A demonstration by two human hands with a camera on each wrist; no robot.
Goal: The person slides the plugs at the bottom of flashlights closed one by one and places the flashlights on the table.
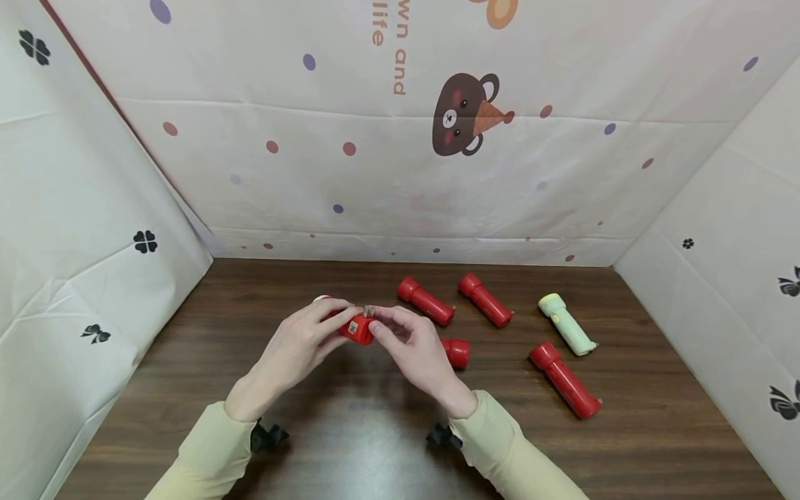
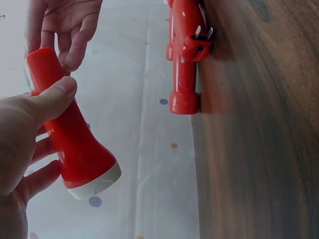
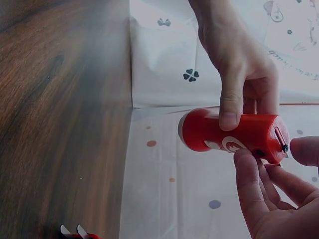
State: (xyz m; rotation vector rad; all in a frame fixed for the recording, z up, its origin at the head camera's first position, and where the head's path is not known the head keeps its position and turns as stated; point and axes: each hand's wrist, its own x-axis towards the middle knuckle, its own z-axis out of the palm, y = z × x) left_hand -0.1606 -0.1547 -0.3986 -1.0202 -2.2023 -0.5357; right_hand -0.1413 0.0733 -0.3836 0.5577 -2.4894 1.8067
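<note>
Above the table's middle, my left hand grips a red flashlight round its barrel. Its flared head has a white rim, pointing left in the head view. Metal plug prongs stick out of the tail end, where a small printed label shows. At that tail my right hand pinches with thumb and fingertips. In the right wrist view, the right thumb lies by the end face and the other fingers come from below. Just behind the right hand lies another red flashlight, mostly hidden by it.
Two red flashlights lie side by side further back. To the right are a pale green flashlight and another red flashlight. Printed white cloth walls the brown wooden table at the back and both sides.
</note>
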